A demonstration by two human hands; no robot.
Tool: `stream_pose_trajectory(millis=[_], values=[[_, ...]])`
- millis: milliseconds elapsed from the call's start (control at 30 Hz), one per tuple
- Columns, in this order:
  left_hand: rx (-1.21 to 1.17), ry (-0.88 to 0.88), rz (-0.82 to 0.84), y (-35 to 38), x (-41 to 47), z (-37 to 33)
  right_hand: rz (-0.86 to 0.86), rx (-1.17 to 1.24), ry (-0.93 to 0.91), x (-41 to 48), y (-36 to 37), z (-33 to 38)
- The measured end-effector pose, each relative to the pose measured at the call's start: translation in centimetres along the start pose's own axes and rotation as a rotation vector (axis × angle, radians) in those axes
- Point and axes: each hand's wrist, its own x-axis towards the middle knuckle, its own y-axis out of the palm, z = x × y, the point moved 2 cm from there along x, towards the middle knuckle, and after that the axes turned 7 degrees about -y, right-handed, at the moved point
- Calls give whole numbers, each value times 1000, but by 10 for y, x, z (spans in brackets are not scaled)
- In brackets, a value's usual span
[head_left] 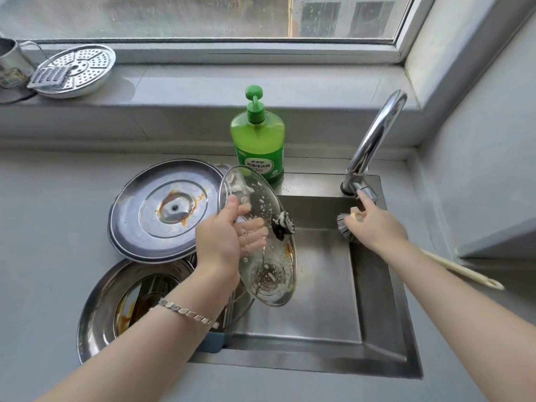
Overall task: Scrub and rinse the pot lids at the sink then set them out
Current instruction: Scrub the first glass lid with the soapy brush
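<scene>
A clear round glass pot lid (271, 274) with a black knob (282, 226) is held tilted on edge over the rectangular stainless-steel sink (319, 300) at the centre of the frame. It is gripped at its left rim by the left hand (226, 242), with the thumb laid on the near face and the fingers seen through the glass behind it. White suds and droplets are scattered over the glass.

Right of centre, the right hand (374, 227) is closed round a long cream-handled dish brush with grey bristles (345, 227), whose handle runs back under the forearm toward the right edge. One finger is stretched up to touch the lever of the curved chrome tap (377, 132).

Two large round stainless-steel lids, both stained brown, are laid on the grey counter (43, 227) left of the sink. The upper steel lid (162, 210) partly rests on the lower steel lid (110, 303).

A green pump bottle of dish soap (258, 143) stands on the sink's back edge, at upper centre. On the windowsill (232, 82) at upper left, a perforated round steel steamer plate (84, 68) is seen with a small flat steel grater (48, 78) resting on it and a steel mug (11, 58) just beside it. A silver link bracelet (185, 310) is worn on the left wrist.
</scene>
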Motion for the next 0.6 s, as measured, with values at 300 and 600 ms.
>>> stream_pose_trajectory(millis=[300,600], values=[[-6,42,-78,-7,7,-10,5,-162,9,34,3,-4],[-54,28,-102,-15,9,-13,-39,-163,1,25,9,-20]])
